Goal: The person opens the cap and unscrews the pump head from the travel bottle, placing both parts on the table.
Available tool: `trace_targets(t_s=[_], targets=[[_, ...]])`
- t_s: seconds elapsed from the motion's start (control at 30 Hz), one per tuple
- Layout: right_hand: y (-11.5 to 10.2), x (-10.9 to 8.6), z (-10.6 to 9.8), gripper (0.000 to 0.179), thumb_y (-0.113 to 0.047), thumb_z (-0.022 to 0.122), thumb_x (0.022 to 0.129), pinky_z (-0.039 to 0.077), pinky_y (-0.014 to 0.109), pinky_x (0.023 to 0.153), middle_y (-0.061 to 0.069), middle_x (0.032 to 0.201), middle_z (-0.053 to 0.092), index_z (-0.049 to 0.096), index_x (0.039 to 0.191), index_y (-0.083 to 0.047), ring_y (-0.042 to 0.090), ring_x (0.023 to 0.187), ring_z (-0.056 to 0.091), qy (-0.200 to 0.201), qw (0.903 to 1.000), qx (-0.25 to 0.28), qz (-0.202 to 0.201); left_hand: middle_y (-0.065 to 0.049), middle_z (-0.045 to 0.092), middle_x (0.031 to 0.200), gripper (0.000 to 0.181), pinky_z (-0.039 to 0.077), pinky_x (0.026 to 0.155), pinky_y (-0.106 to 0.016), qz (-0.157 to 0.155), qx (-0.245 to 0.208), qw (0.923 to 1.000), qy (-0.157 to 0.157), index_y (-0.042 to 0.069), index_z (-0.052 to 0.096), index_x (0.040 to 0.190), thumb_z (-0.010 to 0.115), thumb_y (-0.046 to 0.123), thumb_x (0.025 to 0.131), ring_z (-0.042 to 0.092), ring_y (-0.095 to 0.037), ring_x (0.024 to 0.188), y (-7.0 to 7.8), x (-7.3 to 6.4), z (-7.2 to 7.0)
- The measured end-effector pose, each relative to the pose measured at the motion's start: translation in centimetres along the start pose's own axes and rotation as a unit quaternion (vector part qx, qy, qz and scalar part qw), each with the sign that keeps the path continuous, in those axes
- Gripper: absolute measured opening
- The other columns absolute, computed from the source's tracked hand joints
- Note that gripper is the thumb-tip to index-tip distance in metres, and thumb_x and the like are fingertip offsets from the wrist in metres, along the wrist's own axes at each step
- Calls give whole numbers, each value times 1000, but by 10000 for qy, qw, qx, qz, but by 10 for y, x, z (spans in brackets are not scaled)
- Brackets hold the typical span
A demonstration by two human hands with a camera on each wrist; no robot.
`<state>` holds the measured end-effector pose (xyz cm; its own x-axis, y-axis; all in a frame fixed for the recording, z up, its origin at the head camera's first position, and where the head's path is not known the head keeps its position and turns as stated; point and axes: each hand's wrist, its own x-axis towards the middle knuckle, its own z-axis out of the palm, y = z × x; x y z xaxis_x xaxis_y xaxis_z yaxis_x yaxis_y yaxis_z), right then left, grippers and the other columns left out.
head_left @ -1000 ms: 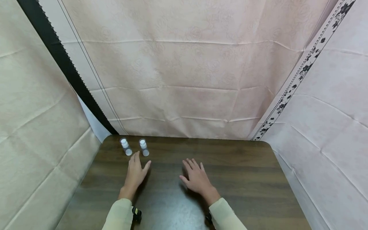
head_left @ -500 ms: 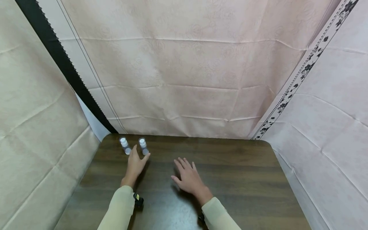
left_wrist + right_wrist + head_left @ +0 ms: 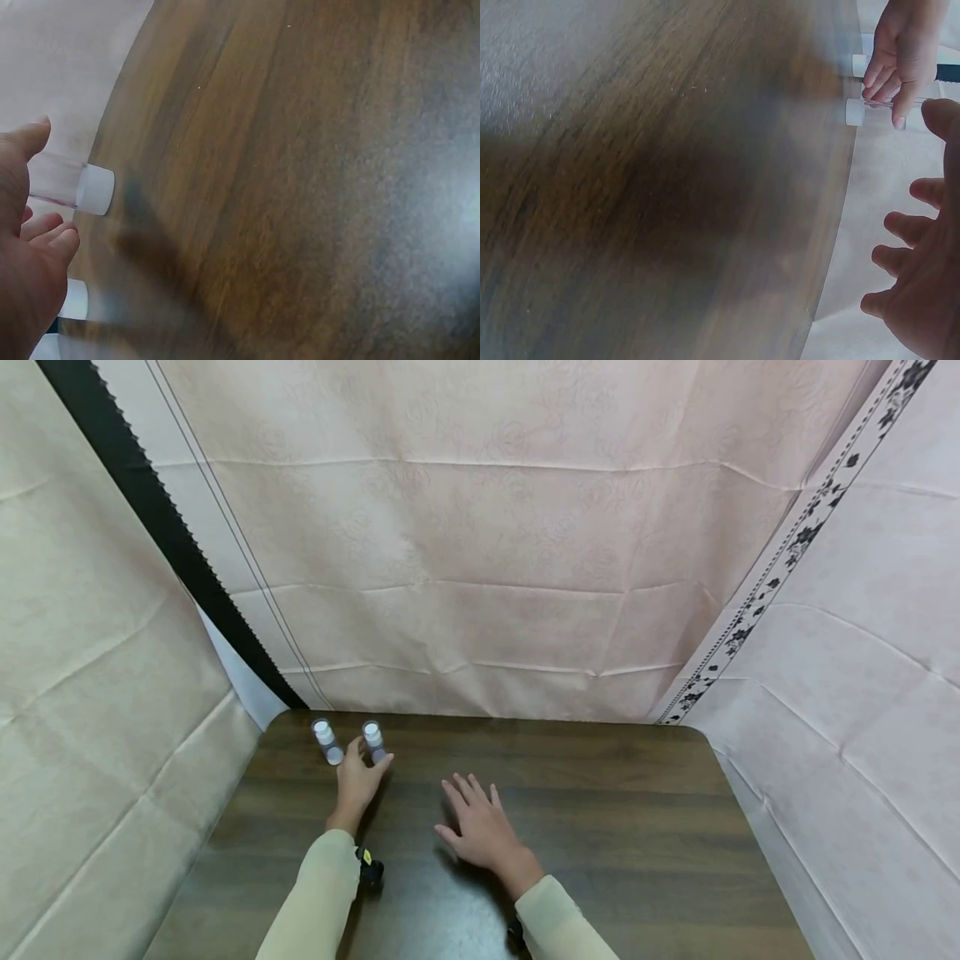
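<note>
My left hand (image 3: 357, 781) is at the nearer-to-middle of two small clear bottles with white ends. That bottle (image 3: 372, 733) stands between its spread thumb and bent fingers, and in the left wrist view a small gap shows between the thumb and the clear bottle (image 3: 58, 178). The second bottle (image 3: 327, 741) stands just left of the fingertips, partly hidden by the hand in the left wrist view. My right hand (image 3: 480, 827) is held over the middle of the table with its fingers spread, holding nothing. In the right wrist view its fingers (image 3: 907, 229) are apart.
The dark wooden table (image 3: 600, 810) has rounded far corners. Pale cloth (image 3: 487, 527) hangs behind it, with more cloth at both sides. The two bottles stand close together near the far left corner. A dark camera (image 3: 371, 868) sits on the left wrist.
My left hand has reached forward, bringing thumb and fingers to either side of the right-hand bottle. My right hand has shifted left over the table. The bottles stay where they were.
</note>
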<state>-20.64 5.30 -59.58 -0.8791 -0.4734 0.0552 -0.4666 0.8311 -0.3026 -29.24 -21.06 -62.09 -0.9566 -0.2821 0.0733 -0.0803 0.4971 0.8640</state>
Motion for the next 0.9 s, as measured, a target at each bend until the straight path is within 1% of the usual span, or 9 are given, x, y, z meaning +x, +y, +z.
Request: trace_targets(t_s=[0.13, 0.23, 0.33, 0.4, 0.53, 0.63, 0.73, 0.9], targets=[[-1, -1, 0, 73, -55, 51, 104, 25, 67, 121, 9, 170, 29, 27, 164, -23, 32, 157, 26, -128, 9998, 118, 24, -30, 55, 146, 66, 45, 112, -54, -137, -59, 9998, 108, -6, 44, 147, 76, 18, 95, 53, -44, 138, -2, 1, 2], [-1, -1, 0, 72, -54, 53, 104, 26, 67, 121, 9, 169, 30, 28, 164, -23, 32, 157, 27, -117, 9998, 183, 41, -32, 59, 140, 61, 48, 108, -53, -117, -117, 9996, 224, -7, 49, 143, 76, 15, 94, 58, -44, 132, -2, 2, 3], [1, 0, 0, 72, -53, 54, 104, 25, 67, 121, 8, 169, 30, 29, 164, -22, 32, 157, 27, -76, 9997, 224, 65, -32, 61, 137, 57, 50, 106, -53, -71, -183, 9994, 298, -7, 51, 141, 77, 13, 94, 60, -44, 129, -2, 4, 4], [2, 0, 1, 72, -53, 53, 104, 25, 66, 121, 8, 169, 30, 29, 164, -22, 32, 157, 27, -68, 9997, 230, 76, -32, 61, 137, 57, 50, 106, -53, -65, -178, 9993, 312, -7, 52, 141, 77, 13, 93, 60, -44, 129, -2, 5, 4], [5, -1, -1, 72, -53, 54, 104, 25, 67, 121, 9, 169, 31, 29, 164, -21, 32, 156, 28, -78, 9996, 247, 115, -32, 59, 139, 62, 49, 107, -54, -85, -37, 9998, 194, -7, 50, 143, 78, 17, 93, 59, -45, 130, -4, 8, 5], [6, -3, -2, 72, -52, 55, 104, 25, 67, 121, 9, 169, 32, 29, 164, -22, 33, 156, 29, -97, 9993, 323, 155, -33, 60, 138, 63, 50, 106, -55, -77, -1, 9998, 157, -8, 50, 143, 79, 18, 92, 59, -45, 129, -5, 9, 7], [8, -4, -1, 72, -53, 54, 104, 25, 68, 121, 8, 169, 32, 30, 164, -22, 33, 156, 29, -88, 9991, 367, 174, -34, 62, 134, 59, 51, 104, -55, -17, -70, 9996, 271, -9, 53, 139, 79, 14, 92, 62, -46, 126, -4, 10, 10], [11, -3, -2, 72, -54, 53, 104, 25, 67, 121, 7, 168, 32, 30, 164, -22, 32, 156, 30, -57, 9992, 356, 177, -34, 67, 125, 45, 54, 100, -53, 92, -255, 9983, 524, -11, 61, 128, 79, 7, 91, 66, -46, 118, -3, 14, 13]])
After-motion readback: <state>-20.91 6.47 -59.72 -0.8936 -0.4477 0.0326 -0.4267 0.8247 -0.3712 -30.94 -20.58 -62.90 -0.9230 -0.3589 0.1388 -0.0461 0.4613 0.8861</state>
